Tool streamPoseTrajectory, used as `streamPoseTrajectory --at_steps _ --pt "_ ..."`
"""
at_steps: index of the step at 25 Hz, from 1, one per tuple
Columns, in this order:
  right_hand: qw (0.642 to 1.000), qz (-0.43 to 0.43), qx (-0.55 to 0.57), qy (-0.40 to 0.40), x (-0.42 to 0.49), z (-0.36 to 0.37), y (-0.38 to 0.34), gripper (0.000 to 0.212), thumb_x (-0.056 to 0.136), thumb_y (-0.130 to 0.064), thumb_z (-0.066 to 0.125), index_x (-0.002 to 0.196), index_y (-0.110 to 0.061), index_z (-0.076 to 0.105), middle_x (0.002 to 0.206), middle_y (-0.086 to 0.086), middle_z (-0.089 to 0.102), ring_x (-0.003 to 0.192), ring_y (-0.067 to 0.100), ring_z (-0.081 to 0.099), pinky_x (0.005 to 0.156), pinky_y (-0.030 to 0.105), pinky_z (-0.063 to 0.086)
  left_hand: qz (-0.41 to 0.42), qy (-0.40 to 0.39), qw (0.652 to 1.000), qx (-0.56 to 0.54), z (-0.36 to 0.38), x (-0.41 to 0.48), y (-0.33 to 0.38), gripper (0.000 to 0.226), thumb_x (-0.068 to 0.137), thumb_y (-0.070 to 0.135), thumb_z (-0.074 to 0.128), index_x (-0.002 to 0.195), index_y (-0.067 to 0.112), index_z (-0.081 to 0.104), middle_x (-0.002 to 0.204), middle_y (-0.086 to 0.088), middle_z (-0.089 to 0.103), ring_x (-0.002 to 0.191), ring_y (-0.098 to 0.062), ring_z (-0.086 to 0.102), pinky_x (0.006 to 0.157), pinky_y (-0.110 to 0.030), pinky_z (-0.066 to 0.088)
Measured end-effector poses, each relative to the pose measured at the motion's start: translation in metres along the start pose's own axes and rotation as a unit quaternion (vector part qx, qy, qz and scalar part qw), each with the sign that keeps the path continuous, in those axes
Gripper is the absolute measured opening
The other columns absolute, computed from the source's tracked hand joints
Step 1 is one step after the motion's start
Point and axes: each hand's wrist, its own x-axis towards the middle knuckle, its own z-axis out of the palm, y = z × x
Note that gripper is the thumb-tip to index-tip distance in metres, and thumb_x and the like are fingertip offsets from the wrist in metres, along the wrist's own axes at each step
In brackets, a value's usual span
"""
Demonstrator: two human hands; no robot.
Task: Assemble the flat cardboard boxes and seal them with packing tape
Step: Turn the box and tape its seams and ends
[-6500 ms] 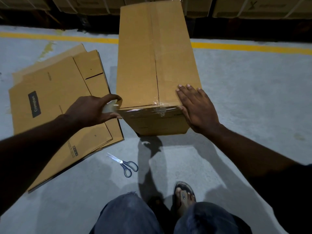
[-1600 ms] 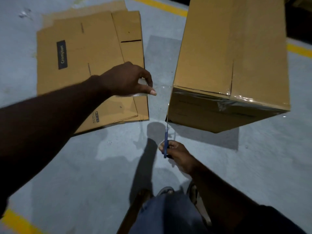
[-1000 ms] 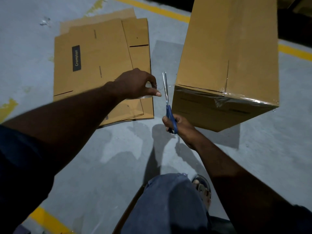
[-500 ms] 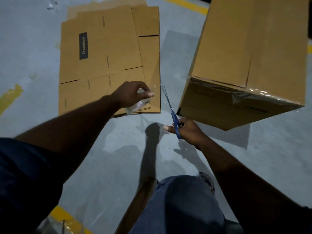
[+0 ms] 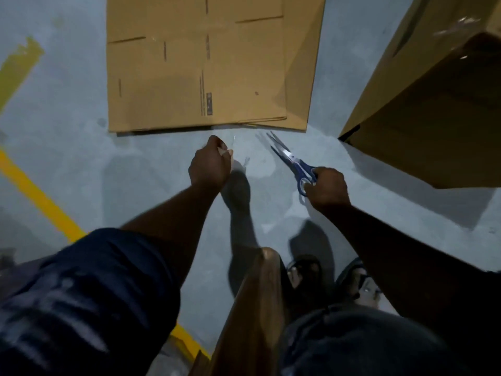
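The assembled cardboard box (image 5: pixel 423 85) stands at the upper right, clear tape glinting on its near top edge. A stack of flat cardboard boxes (image 5: pixel 206 63) lies on the floor ahead. My left hand (image 5: pixel 210 165) is low over the floor just in front of that stack, its fingers curled round the clear tape roll (image 5: pixel 227 152), which is mostly hidden. My right hand (image 5: pixel 326 185) grips the blue-handled scissors (image 5: pixel 291 161), whose parted blades point up and left toward the flat stack.
Grey concrete floor with a yellow painted line (image 5: pixel 38 198) at the left and a worn yellow patch (image 5: pixel 19 66) at the far left. My sandalled feet (image 5: pixel 306 270) and knees fill the bottom. A brown cardboard piece (image 5: pixel 254 308) rises at the bottom centre.
The tape strand between roll and box is gone after the scissors reached it. Both hands have dropped toward the floor near the flat stack, and my view has tilted down and left.
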Motion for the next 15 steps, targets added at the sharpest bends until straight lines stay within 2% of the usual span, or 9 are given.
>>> streamPoseTrajectory --at_steps 4,8,10,12,14,15 --pt "1.000 0.002 -0.003 -0.003 0.025 0.039 -0.016 0.032 0.091 -0.021 0.065 0.120 -0.007 0.065 0.116 0.017 0.062 0.107 0.035 0.060 0.087 0.036 0.049 0.000 0.019 0.999 0.036 0.035 0.004 -0.013 0.016 0.096 0.033 0.057 0.110 0.026 0.056 0.100 -0.004 0.064 0.096 -0.026 0.062 0.074 -0.037 0.049" --pt "0.991 -0.098 0.032 -0.083 0.028 0.070 -0.018 0.050 0.085 -0.008 0.064 0.132 0.003 0.052 0.128 0.024 0.055 0.120 0.039 0.052 0.099 0.033 0.038 -0.006 -0.019 0.999 0.031 0.060 0.002 -0.005 0.024 0.098 0.028 0.055 0.121 0.020 0.055 0.105 -0.009 0.065 0.102 -0.028 0.061 0.074 -0.036 0.044" --pt "0.985 -0.139 0.020 -0.098 0.023 0.074 -0.013 0.051 0.083 -0.005 0.067 0.129 0.012 0.051 0.128 0.030 0.056 0.121 0.043 0.052 0.100 0.034 0.037 -0.004 -0.060 0.998 0.007 0.070 -0.001 0.002 0.031 0.098 0.023 0.055 0.128 0.016 0.051 0.110 -0.013 0.066 0.104 -0.030 0.062 0.080 -0.037 0.048" --pt "0.979 -0.164 0.018 -0.119 0.019 0.070 -0.009 0.043 0.080 -0.005 0.068 0.115 0.017 0.057 0.113 0.034 0.061 0.107 0.048 0.060 0.091 0.036 0.045 -0.018 -0.074 0.997 -0.031 0.077 -0.004 0.006 0.037 0.098 0.019 0.056 0.134 0.015 0.046 0.110 -0.013 0.064 0.106 -0.029 0.063 0.084 -0.038 0.049" --pt "0.977 -0.170 0.014 -0.127 0.018 0.063 -0.004 0.038 0.077 -0.012 0.066 0.103 0.015 0.061 0.100 0.032 0.064 0.093 0.048 0.063 0.081 0.036 0.047 -0.038 -0.076 0.995 -0.054 0.076 -0.006 0.009 0.050 0.096 0.020 0.061 0.142 0.018 0.040 0.109 -0.010 0.061 0.108 -0.026 0.061 0.085 -0.036 0.048" --pt "0.979 -0.166 0.008 -0.118 0.019 0.052 -0.004 0.039 0.081 -0.014 0.065 0.109 0.012 0.061 0.106 0.029 0.063 0.099 0.046 0.062 0.085 0.036 0.046 -0.052 -0.081 0.994 -0.057 0.073 -0.006 0.010 0.059 0.094 0.019 0.064 0.146 0.019 0.035 0.113 -0.010 0.060 0.111 -0.026 0.060 0.088 -0.037 0.049"
